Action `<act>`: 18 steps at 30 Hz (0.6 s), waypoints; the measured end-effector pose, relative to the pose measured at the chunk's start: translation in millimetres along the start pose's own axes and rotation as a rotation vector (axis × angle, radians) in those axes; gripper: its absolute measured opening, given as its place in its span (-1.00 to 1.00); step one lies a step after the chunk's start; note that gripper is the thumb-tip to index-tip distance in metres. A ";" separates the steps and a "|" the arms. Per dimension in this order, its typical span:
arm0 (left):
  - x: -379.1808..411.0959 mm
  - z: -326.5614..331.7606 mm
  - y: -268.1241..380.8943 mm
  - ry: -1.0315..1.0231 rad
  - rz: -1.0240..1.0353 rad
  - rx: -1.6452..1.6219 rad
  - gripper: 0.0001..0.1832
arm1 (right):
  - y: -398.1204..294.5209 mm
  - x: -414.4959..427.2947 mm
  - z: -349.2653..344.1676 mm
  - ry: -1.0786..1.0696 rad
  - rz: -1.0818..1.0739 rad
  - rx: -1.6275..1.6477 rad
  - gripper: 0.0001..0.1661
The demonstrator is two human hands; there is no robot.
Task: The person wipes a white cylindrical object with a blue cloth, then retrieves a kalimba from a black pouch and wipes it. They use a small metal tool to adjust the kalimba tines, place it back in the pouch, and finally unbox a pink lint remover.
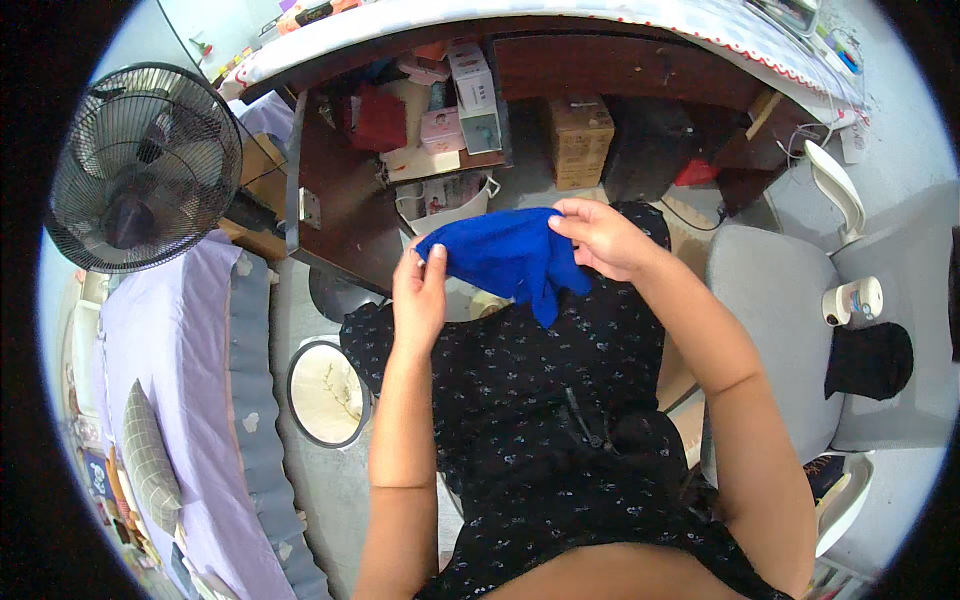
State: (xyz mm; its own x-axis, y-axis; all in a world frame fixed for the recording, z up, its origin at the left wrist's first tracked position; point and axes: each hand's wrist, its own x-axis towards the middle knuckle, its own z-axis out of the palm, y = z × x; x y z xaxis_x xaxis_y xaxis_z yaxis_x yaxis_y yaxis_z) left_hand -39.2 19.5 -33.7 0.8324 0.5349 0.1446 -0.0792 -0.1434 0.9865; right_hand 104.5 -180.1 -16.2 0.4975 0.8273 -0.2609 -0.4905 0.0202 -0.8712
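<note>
A blue cloth [499, 251] is stretched between my two hands, above the lap of a black floral dress [525, 375]. My left hand [422, 289] pinches its left end between thumb and fingers. The upper right corner is gripped by my right hand [600, 238], and loose folds of the fabric hang down beside it. What kind of cloth article it is, I cannot tell.
An open dark wood cabinet [345, 217] holds boxes ahead, beside a cardboard box [581, 142]. Left are a black fan [142, 169], a bed [172, 322] and a round bin [328, 394]. A grey chair [772, 330] bears a white canister [853, 301] and a black cloth item [870, 361].
</note>
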 end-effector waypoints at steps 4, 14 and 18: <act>37.1 9.1 26.7 -0.040 -0.015 -0.144 -0.81 | 7.4 12.0 -20.6 -0.283 0.240 0.488 -0.59; 160.2 73.9 -55.0 -0.345 -0.277 -0.072 -0.43 | 61.5 42.7 -57.2 -0.329 0.182 0.694 -0.52; 232.4 84.4 -86.2 0.001 -0.028 0.223 -0.37 | 61.3 58.4 -83.7 -0.159 -0.036 0.703 -0.40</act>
State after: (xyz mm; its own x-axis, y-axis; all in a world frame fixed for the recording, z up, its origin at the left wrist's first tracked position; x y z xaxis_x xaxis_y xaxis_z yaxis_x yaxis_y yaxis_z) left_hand 207.4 85.9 -91.7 0.8321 0.5421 0.1172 0.0678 -0.3090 0.9486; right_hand 163.4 -177.6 -119.6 0.4385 0.8897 -0.1270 -0.8468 0.3616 -0.3901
